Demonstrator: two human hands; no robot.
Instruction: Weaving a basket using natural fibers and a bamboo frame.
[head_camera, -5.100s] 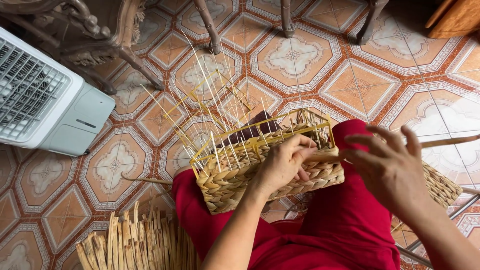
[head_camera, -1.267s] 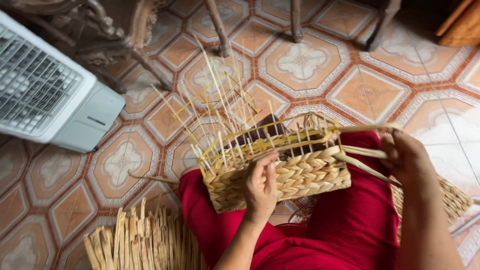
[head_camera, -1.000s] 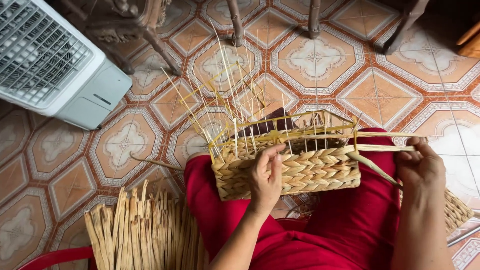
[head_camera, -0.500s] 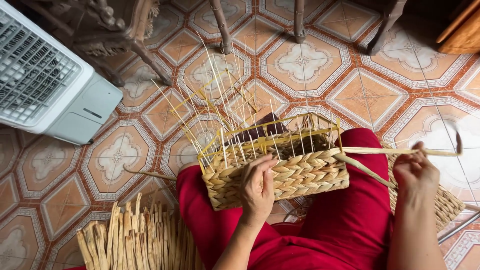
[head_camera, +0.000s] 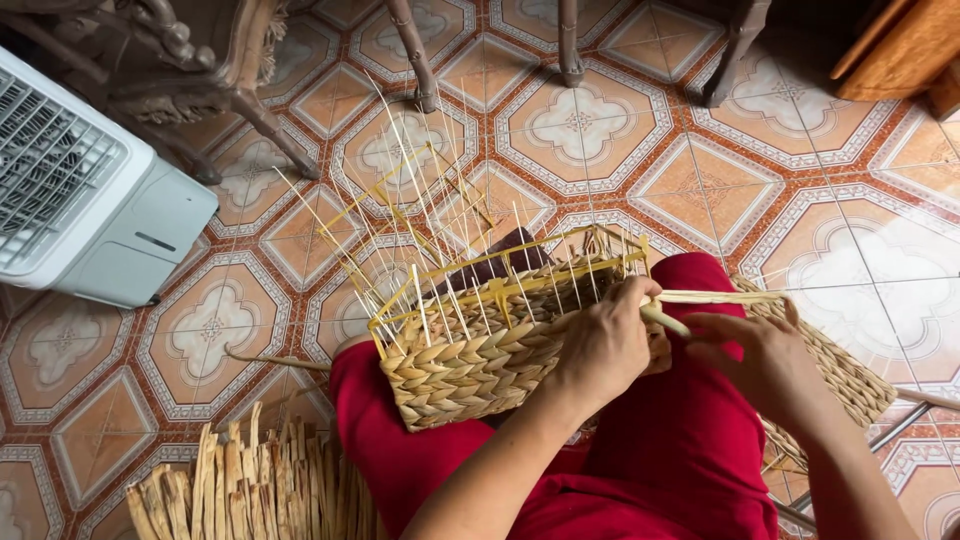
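Fingers of the left hand curled narrow, pinching a pale straw strand at the near right corner of the half-woven basket; palm rests on the basket's braided wall. Right hand just beside it, fingers half curled around the same strand, thumb side touching it; exact grip can't be made out from this angle. Strand runs rightward out past the right fingers.

Basket sits on the red-clad lap, under and left of the fingers. Thin upright stakes fan up from its rim, away from the hands. Second woven piece lies right of the right hand, partly under the wrist. Bundle of dry straw strips on the tile floor, well left and below the left forearm. White fan unit far left. Wooden furniture legs stand beyond the stakes.
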